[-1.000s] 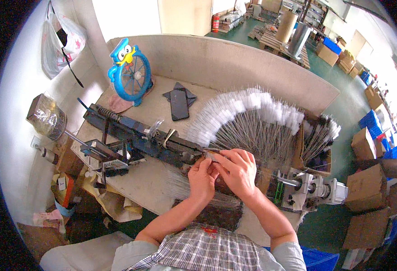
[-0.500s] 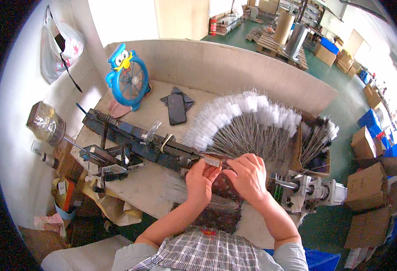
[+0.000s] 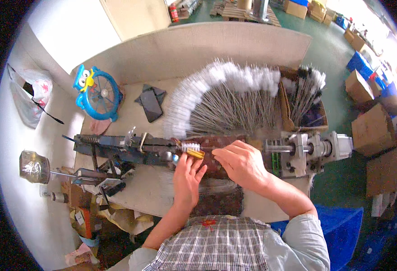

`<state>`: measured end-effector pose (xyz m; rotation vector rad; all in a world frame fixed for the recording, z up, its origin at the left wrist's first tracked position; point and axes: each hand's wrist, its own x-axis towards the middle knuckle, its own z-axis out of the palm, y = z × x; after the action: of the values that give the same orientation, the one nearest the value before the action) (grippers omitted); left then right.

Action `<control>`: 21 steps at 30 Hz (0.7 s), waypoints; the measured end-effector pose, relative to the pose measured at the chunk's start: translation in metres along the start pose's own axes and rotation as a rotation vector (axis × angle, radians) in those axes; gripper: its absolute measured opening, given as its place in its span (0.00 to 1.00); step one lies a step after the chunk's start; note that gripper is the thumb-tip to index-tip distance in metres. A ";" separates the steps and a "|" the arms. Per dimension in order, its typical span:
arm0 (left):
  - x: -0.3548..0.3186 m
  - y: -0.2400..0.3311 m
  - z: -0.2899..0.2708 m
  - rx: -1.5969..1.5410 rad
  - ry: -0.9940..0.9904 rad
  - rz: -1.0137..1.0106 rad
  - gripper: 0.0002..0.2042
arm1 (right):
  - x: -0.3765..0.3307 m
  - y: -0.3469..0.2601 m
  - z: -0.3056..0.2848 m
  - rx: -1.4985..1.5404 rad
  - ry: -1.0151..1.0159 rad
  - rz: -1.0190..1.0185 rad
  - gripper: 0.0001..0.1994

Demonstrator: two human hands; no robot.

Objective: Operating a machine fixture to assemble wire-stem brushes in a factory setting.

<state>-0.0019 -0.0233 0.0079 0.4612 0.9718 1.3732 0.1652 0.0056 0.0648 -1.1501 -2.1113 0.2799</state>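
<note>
At the middle of the bench machine (image 3: 155, 147) lies a small white-bristled wire brush (image 3: 191, 147), its thin stem running to the right. My right hand (image 3: 241, 162) is closed, with thumb and forefinger pinching that stem. Just below the bristles sits a yellow metal piece (image 3: 196, 154). The fingertips of my left hand (image 3: 187, 180) rest against its lower edge, fingers apart and thumb out to the side. Behind both hands spreads a wide fan of white-tipped wire brushes (image 3: 234, 99).
A motor unit with a metal shaft (image 3: 318, 149) stands at the right end. Further back are a cardboard box of brushes (image 3: 304, 106), a dark phone (image 3: 151, 106) and a blue toy-shaped fan (image 3: 100, 92). A low partition (image 3: 198, 49) closes the bench's far side.
My head view has shifted and turned. My hands have moved apart: the left has loosened its fingers beside the yellow piece, and the white bristles now show at the machine's middle.
</note>
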 end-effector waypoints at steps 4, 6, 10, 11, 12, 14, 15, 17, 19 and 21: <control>-0.019 0.015 -0.037 0.109 0.022 -0.045 0.20 | -0.043 0.015 0.005 0.049 -0.208 0.068 0.10; -0.017 0.018 -0.077 0.198 0.162 0.080 0.16 | -0.065 0.025 0.016 0.042 -0.273 0.149 0.10; -0.014 0.036 -0.214 -0.251 0.589 0.118 0.10 | -0.084 0.031 0.045 -0.041 -0.410 0.191 0.10; -0.018 0.050 -0.242 -0.270 0.576 0.145 0.11 | -0.086 0.033 0.054 -0.079 -0.460 0.196 0.09; -0.025 0.068 -0.275 -0.289 0.565 0.177 0.12 | -0.086 0.032 0.057 -0.114 -0.510 0.196 0.08; -0.038 0.105 -0.368 -0.258 0.358 0.155 0.15 | -0.080 0.031 0.054 -0.161 -0.525 0.168 0.08; -0.037 0.119 -0.379 -0.263 0.358 0.163 0.15 | -0.076 0.032 0.051 -0.205 -0.541 0.150 0.07; -0.034 0.138 -0.386 -0.119 0.993 0.365 0.17 | -0.069 0.029 0.034 -0.227 -0.534 0.137 0.07; -0.031 0.134 -0.382 -0.116 1.010 0.413 0.17 | -0.065 0.027 0.022 -0.254 -0.531 0.131 0.06; -0.029 0.128 -0.341 -0.041 1.084 0.478 0.18 | -0.068 0.025 0.017 -0.253 -0.548 0.175 0.04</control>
<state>-0.3467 -0.1134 -0.0734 -0.1589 1.7625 2.1335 0.1935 -0.0321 0.0077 -1.5460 -2.5760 0.4618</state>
